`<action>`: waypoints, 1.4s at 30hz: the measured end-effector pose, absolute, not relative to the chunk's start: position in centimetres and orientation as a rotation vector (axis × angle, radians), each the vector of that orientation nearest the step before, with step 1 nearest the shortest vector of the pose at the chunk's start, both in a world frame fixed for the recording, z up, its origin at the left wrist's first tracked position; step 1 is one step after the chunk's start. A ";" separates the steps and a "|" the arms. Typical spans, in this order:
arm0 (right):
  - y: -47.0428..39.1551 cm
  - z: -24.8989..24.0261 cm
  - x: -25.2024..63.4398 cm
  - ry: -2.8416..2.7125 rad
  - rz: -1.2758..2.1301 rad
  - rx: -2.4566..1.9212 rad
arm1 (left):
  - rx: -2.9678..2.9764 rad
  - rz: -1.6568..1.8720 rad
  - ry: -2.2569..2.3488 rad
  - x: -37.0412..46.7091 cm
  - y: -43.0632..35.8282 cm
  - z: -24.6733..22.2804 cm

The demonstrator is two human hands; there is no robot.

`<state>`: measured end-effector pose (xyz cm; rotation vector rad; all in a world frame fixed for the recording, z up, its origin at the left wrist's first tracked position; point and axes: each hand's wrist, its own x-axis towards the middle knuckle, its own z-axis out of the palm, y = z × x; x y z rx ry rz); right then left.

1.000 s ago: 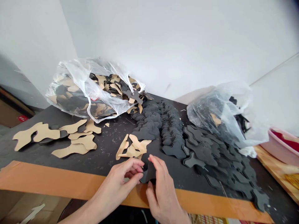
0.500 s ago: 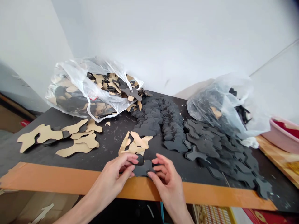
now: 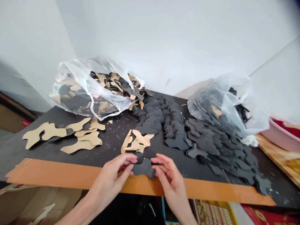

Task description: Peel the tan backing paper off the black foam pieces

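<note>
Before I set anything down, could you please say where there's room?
Bare tabletop lies between the left tan pieces and the crumpled scraps; a smaller patch separates the right hand from dark pieces crowding the right side.

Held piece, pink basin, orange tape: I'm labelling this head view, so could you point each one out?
Held piece (image 3: 143, 168): head view, on its broad dark face.
Pink basin (image 3: 278, 135): head view, on its outer wall.
Orange tape (image 3: 70, 176): head view, on its left stretch.
</note>
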<state>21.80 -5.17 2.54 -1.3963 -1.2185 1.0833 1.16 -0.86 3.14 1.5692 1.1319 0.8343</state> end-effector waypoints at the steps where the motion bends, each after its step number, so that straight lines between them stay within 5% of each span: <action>1: -5.1 2.6 21.7 -1.208 1.081 -1.395 | 1.557 0.837 1.125 1.2 -1.0 3.2; 18: -6.2 2.3 24.1 -1.136 1.027 -1.513 | 1.740 0.911 1.489 -3.9 -1.9 2.5; 42: -6.7 2.3 24.0 -1.132 0.959 -1.498 | 1.869 0.867 1.413 -2.4 -3.3 3.0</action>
